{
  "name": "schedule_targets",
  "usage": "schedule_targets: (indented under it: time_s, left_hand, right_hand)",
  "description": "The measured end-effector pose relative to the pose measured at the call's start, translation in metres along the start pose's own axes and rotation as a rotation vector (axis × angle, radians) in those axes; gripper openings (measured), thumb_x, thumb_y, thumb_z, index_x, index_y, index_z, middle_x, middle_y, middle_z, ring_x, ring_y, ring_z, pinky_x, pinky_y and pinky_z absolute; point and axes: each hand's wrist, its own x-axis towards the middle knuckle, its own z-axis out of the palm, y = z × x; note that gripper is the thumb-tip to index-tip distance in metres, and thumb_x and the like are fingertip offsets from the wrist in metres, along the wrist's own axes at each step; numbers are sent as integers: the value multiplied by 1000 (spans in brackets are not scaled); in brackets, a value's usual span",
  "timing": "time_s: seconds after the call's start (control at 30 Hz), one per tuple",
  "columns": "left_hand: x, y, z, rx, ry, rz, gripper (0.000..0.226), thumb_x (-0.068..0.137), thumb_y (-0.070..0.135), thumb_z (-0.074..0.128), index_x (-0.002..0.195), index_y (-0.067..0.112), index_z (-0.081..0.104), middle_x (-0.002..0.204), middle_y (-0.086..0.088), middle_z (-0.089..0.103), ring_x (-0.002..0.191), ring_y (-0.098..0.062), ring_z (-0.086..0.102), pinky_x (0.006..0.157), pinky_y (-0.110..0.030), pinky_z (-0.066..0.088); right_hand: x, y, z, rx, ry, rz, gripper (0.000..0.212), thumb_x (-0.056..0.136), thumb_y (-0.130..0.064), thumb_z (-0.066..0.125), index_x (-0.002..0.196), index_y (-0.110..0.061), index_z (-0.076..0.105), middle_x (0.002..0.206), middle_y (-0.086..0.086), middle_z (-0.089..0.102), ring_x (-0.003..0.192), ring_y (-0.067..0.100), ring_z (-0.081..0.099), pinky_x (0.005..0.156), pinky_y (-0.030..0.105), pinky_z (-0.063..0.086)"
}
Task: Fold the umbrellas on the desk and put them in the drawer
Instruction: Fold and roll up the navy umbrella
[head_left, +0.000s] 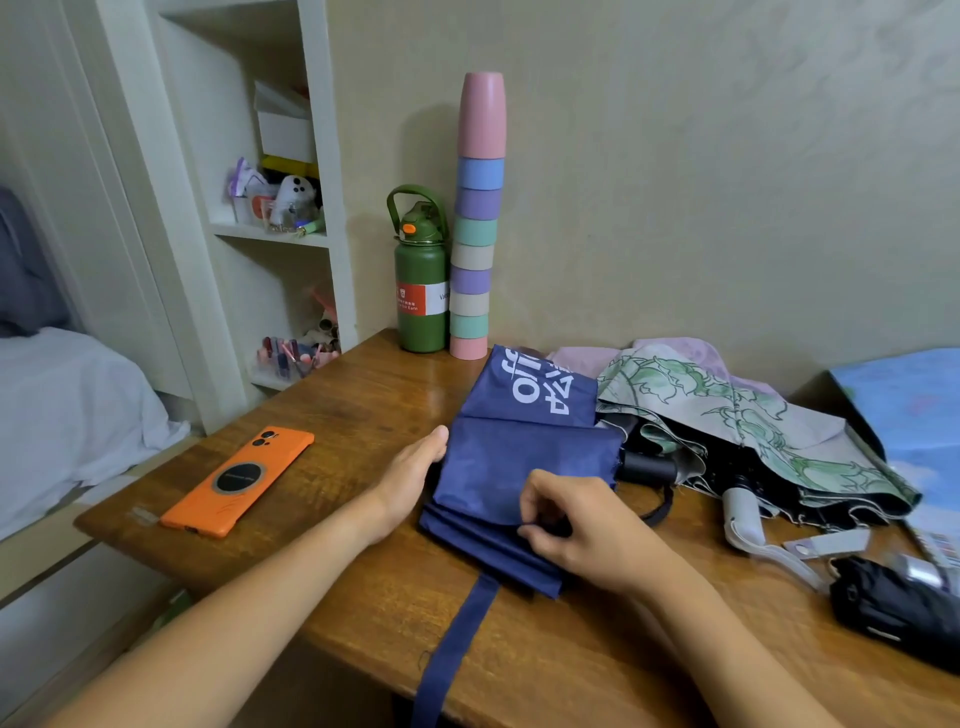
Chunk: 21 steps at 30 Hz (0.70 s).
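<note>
White print is carried on the navy umbrella (524, 447), upper panel: Latin letters "ofo" can be made out, seen sideways, w/ two Chinese characters beside them, not legible. A red-and-white label is borne on the green bottle (421, 280); small white lines on the red part can't be read for sure, and on the white part only "Va" is seen at the edge. A dark round disc on the orange phone (239, 480) carries faint text, too small to be read.
</note>
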Motion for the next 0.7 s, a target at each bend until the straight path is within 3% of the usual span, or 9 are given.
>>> schedule_targets:
  time_s: [0.07,0.17,0.23,0.3,0.4,0.5,0.6,0.7]
  left_hand:
    - [0,2,0,-17,-17,16,37,110,38,40,129,18,65,122,11,69,111,6,61,98,-9,42]
    - [1,0,-1,15,-4,79,50,97,49,59,114,3,70,110,1,73,105,-9,66,99,-32,47]
    - [3,-3,-1,143,2,136,38,92,37,65,108,2,70,107,-5,69,102,-12,64,96,-38,48]
    - [3,-5,-2,298,-7,184,16,98,16,64,112,13,70,118,3,65,111,-7,61,100,-31,47]
    - [4,-9,-4,388,0,227,26,97,17,67,123,22,66,129,11,56,121,-6,56,108,-29,44]
    - [1,-12,-1,396,117,250,40,93,22,75,128,20,56,132,8,45,120,-9,53,100,-19,46]
    - [-9,-8,1,528,292,462,41,91,24,73,126,22,51,129,7,40,119,-8,48,102,-23,41]
    - [-17,-2,3,704,238,752,27,92,31,59,118,26,62,129,10,50,124,-10,45,108,-26,33]
  right_hand:
    - [-1,-5,4,61,-68,3,19,87,-16,70,92,-27,56,81,-10,62,71,10,57,65,20,45]
    - [1,-10,10,132,-102,4,19,88,-13,69,102,-25,65,85,-9,67,73,9,60,68,15,45]
    - [2,-13,13,103,-110,-42,18,88,-15,69,102,-25,71,89,-10,69,76,7,61,71,15,45]
    - [2,-16,13,68,-119,-85,17,89,-18,69,103,-25,74,93,-11,70,80,8,62,74,19,48]
    - [3,-15,12,73,-145,-73,16,91,-23,69,105,-26,76,95,-11,69,83,8,63,77,25,51]
    - [2,-17,12,62,-156,-64,15,93,-27,67,106,-27,76,94,-11,69,85,7,63,78,25,51]
    - [2,-19,12,28,-160,-63,17,94,-30,63,106,-28,75,96,-12,68,89,5,62,81,28,52]
    - [3,-19,15,-22,-157,-77,22,94,-38,59,106,-29,75,96,-11,66,88,6,62,81,35,53]
